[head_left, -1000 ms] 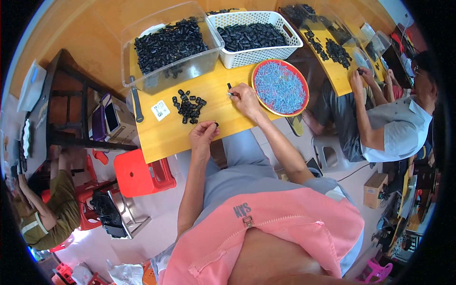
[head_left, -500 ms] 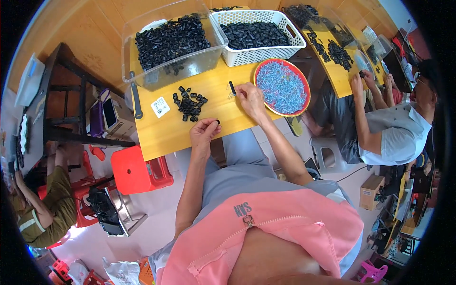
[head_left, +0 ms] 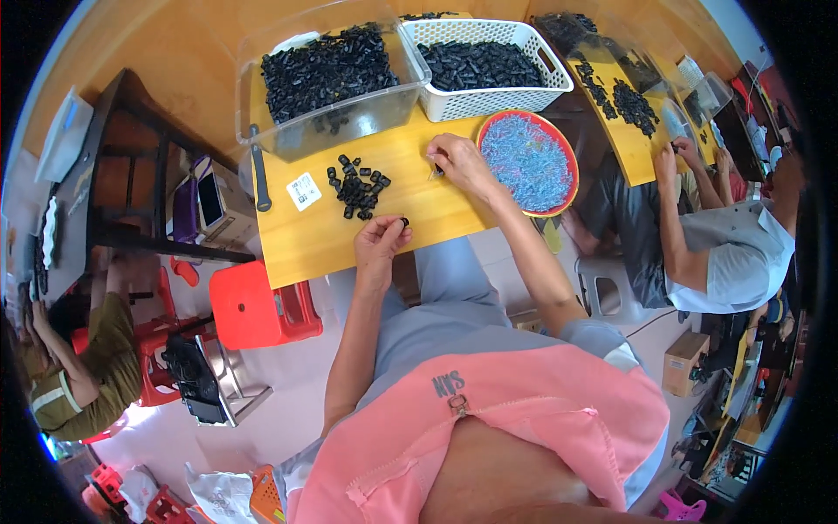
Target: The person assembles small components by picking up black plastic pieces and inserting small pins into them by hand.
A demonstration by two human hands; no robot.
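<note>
My left hand (head_left: 377, 249) is closed over the table's near edge. Between its thumb and fingertips it pinches a small black plastic part (head_left: 404, 222). To the right of the black pile, my right hand (head_left: 463, 162) is low over the tabletop with its fingers drawn together. A dark bit shows below its fingertips, beside some tiny thin pieces (head_left: 432, 174), too small to name. A loose pile of short black plastic parts (head_left: 358, 190) lies left of my right hand. A round red tray with a yellow rim (head_left: 572, 179) holds many small bluish pieces.
On the yellow table (head_left: 297, 253), a clear bin (head_left: 349, 122) and a white basket (head_left: 497, 103) hold black parts. A dark-handled tool (head_left: 260, 179) and a white label (head_left: 304, 191) lie at left. A red stool (head_left: 253, 306) stands left. Other people sit at both sides.
The black stick-like piece upright at my right fingertips now shows only as a dark bit below them. My left hand still pinches its part. The whole view has shifted slightly.
</note>
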